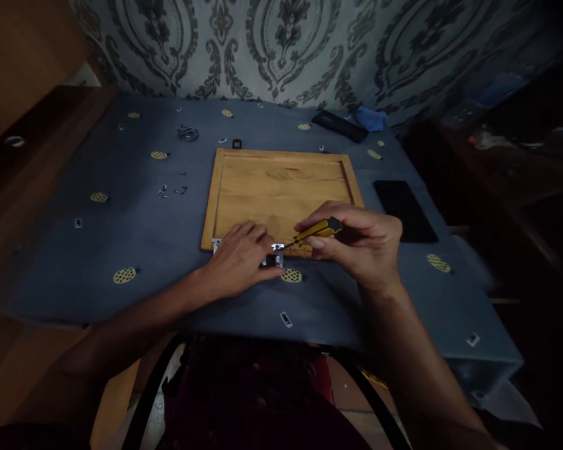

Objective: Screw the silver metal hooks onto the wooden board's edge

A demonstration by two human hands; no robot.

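Observation:
A wooden panel point(281, 187) with a raised frame lies flat on the cloth-covered table. At its near edge is a shiny metal fitting point(278, 251), partly hidden by my left hand point(241, 257). That hand is closed on the fitting, thumb along the near side and fingers over the panel's edge; its exact kind cannot be made out. My right hand point(361, 242) pinches a yellow and black screwdriver point(319, 231), which slants down to the left with its tip at the fitting. Another bit of bright metal point(216, 244) shows left of my left hand.
Several small screws point(181, 190) lie left of the panel, with a small metal heap point(187, 133) behind them. A black phone-like slab point(406, 211) lies to the right. At the back are a dark case point(340, 126) and a blue cloth point(370, 118), near the patterned wall.

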